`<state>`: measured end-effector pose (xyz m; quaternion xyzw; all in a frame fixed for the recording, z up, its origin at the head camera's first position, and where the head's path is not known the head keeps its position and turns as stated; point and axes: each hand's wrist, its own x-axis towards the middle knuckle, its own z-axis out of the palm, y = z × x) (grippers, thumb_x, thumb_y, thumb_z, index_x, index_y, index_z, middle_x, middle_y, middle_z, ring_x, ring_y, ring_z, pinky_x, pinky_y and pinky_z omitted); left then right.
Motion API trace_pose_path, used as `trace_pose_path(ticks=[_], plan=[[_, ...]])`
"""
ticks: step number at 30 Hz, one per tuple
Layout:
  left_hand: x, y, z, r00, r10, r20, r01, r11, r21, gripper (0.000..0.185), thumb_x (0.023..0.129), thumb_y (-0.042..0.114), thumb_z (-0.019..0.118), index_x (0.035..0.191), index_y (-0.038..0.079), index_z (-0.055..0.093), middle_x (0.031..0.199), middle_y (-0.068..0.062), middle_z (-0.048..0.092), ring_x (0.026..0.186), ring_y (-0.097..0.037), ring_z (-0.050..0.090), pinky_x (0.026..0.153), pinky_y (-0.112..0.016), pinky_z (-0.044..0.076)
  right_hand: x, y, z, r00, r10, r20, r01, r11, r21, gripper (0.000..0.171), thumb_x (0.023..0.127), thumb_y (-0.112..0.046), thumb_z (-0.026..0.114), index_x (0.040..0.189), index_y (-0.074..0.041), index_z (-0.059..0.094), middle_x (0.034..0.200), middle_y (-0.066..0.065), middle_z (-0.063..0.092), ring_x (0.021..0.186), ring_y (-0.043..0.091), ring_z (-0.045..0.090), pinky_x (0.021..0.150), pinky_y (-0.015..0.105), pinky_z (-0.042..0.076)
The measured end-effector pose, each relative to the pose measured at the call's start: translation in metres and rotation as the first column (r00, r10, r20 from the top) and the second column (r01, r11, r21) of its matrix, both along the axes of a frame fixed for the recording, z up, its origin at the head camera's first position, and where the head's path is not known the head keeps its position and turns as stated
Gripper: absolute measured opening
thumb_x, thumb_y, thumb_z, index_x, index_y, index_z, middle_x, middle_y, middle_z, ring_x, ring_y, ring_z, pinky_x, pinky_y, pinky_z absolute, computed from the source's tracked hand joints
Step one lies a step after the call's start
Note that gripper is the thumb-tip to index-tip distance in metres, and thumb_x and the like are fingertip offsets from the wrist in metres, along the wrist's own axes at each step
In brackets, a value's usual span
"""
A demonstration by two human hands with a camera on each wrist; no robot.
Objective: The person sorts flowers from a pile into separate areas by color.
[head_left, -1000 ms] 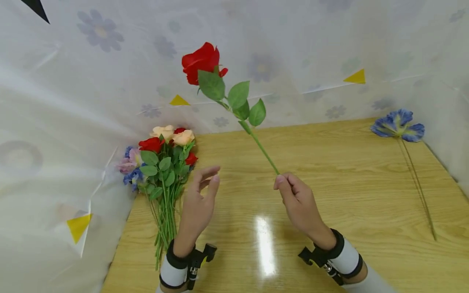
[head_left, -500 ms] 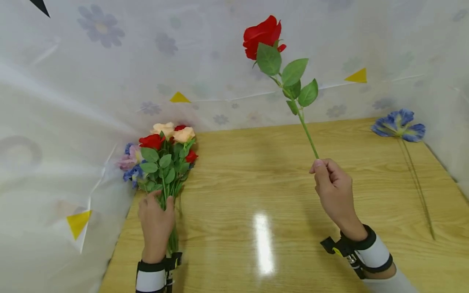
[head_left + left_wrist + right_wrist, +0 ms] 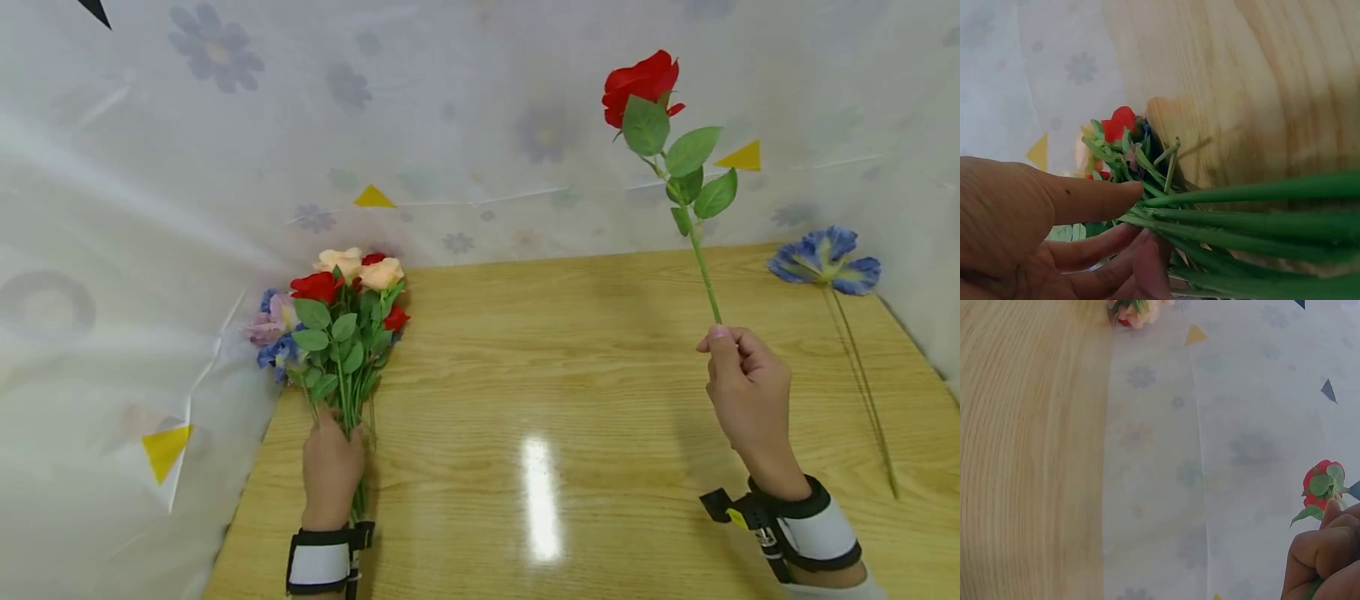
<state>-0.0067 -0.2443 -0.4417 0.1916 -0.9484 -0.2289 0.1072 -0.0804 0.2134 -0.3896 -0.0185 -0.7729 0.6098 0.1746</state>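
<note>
My left hand (image 3: 330, 462) lies at the table's left edge, gripping the green stems (image 3: 1254, 222) of a mixed bouquet (image 3: 341, 321) of red, peach, pink and blue flowers. In the left wrist view the thumb (image 3: 1094, 199) lies over the stems and the fingers curl under them. My right hand (image 3: 746, 396) is raised at the right, pinching the lower stem of a single red rose (image 3: 641, 82). The rose stands nearly upright with its green leaves (image 3: 693, 171) above the fist. In the right wrist view the rose (image 3: 1321, 487) shows above the curled fingers (image 3: 1319, 553).
A blue flower (image 3: 825, 257) on a long thin stem lies on the wooden table (image 3: 570, 367) at the far right. A white sheet (image 3: 465, 125) printed with flowers and yellow triangles hangs behind and along both sides of the table.
My right hand has carried the red rose from the middle to the right. My left hand moved from mid-air down to the bouquet and closed around its stems.
</note>
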Motion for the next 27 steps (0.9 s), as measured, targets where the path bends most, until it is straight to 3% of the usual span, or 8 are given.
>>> trace_pose_path(ticks=[9,15,18,23,27], plan=[[-0.004,-0.001,-0.005,0.997,0.027,-0.074,-0.029,0.999,-0.023,0.017,0.092,0.003,0.062,0.099,-0.013,0.063,0.084,-0.024,0.063,0.066,-0.035,0.061,0.058,-0.049,0.05,0.002,0.039,-0.007,0.985,-0.148,0.085,0.138,0.985,0.108,0.033,0.102,-0.034,0.048,0.095,-0.006,0.063,0.05,0.001,0.041,0.038,0.014,0.035,0.036,0.032,0.025],[-0.005,-0.001,-0.004,0.985,0.08,-0.153,-0.085,0.996,-0.024,0.016,0.094,-0.001,0.051,0.095,-0.014,0.06,0.083,-0.028,0.057,0.068,-0.042,0.058,0.057,-0.054,0.049,-0.002,0.067,-0.017,0.963,-0.235,0.134,0.194,0.945,0.263,0.025,0.102,-0.039,0.046,0.091,-0.023,0.062,0.048,0.0,0.036,0.037,0.014,0.032,0.036,0.03,0.022],[-0.007,0.0,-0.002,0.981,0.112,-0.16,-0.107,0.994,0.036,0.024,0.101,0.004,0.041,0.102,-0.016,0.053,0.087,-0.029,0.053,0.072,-0.045,0.056,0.058,-0.055,0.047,-0.003,0.08,-0.023,0.96,-0.239,0.149,0.17,0.914,0.369,0.032,0.104,-0.039,0.04,0.097,-0.018,0.063,0.051,0.003,0.037,0.037,0.016,0.029,0.037,0.03,0.023],[-0.012,0.002,0.003,0.972,0.161,-0.172,-0.124,0.97,0.207,0.041,0.107,0.018,0.021,0.122,-0.014,0.042,0.105,-0.031,0.052,0.07,-0.038,0.051,0.058,-0.047,0.041,0.0,0.097,-0.033,0.962,-0.178,0.209,0.053,0.867,0.496,0.054,0.106,-0.037,0.024,0.117,0.004,0.058,0.061,0.014,0.042,0.039,0.021,0.033,0.037,0.033,0.027],[-0.014,0.004,0.006,0.955,0.209,-0.211,-0.145,0.949,0.28,0.047,0.108,0.028,0.017,0.124,-0.006,0.046,0.09,-0.022,0.053,0.056,-0.026,0.038,0.053,-0.036,0.032,0.001,0.103,-0.041,0.956,-0.173,0.235,0.023,0.847,0.531,0.056,0.106,-0.034,0.021,0.117,0.008,0.058,0.066,0.016,0.044,0.041,0.021,0.034,0.039,0.034,0.028]])
